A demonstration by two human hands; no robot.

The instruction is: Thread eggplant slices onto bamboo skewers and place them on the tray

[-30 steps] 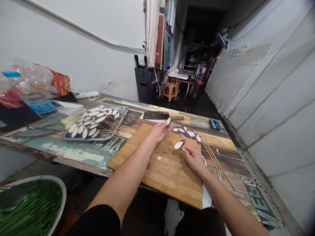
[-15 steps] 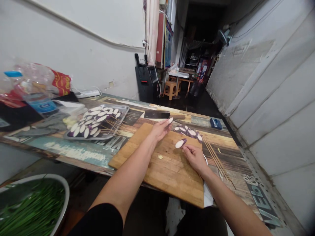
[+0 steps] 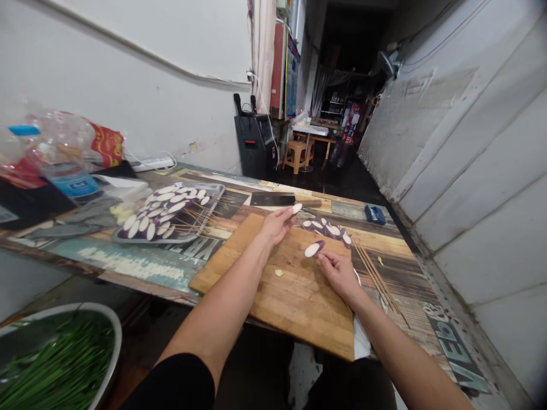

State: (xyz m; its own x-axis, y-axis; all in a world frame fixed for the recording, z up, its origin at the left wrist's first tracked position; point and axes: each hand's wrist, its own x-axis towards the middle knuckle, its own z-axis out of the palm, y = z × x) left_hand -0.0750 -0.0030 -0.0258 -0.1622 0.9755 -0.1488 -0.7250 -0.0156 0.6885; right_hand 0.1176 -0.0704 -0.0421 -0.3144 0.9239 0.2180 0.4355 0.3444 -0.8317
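Note:
My left hand [image 3: 277,223] is closed on a pale eggplant slice [image 3: 296,209], above the far side of the wooden cutting board [image 3: 299,307]. Lower and to the right, my right hand [image 3: 339,272] pinches near the lower edge of another eggplant slice [image 3: 312,249], white with purple skin; whether a skewer is in these fingers I cannot make out. Several loose eggplant slices [image 3: 329,229] lie at the board's far right corner. Beside them are bamboo skewers [image 3: 378,279]. A metal tray [image 3: 204,228] on the left bears many skewered slices [image 3: 160,210].
A cleaver [image 3: 273,199] lies beyond the board, and a blue packet [image 3: 375,214] at the table's far right. Bottles and a bag [image 3: 105,142] stand at the left. A basin of green chives [image 3: 60,359] sits low at left. A small scrap [image 3: 279,273] rests on the board.

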